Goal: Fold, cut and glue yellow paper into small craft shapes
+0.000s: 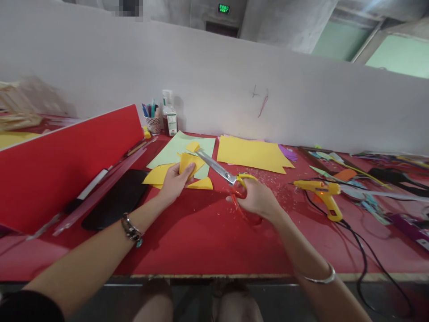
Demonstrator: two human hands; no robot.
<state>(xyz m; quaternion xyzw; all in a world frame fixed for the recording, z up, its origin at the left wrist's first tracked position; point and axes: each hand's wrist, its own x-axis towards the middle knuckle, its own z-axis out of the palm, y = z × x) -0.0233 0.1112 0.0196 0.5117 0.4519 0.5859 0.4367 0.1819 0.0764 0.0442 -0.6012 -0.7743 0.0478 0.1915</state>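
My left hand (174,181) pinches a small folded piece of yellow paper (188,163) between thumb and fingers. In my right hand (256,197) is a pair of scissors (219,169) with red and yellow handles. Their blades look closed and point up and left, the tips beside the upper edge of the held paper. A small yellow scrap (193,146) shows just past the tips; whether it is attached cannot be made out. Below my left hand, curved yellow paper pieces (160,173) lie partly over a pale green sheet (167,152).
A yellow sheet (251,153) lies behind the scissors. To the right is a yellow glue gun (323,193) with a black cord. On the left stand a red board (73,156) and a dark tablet-like slab (115,201). A pen cup (153,124) and bottle (170,117) stand by the wall.
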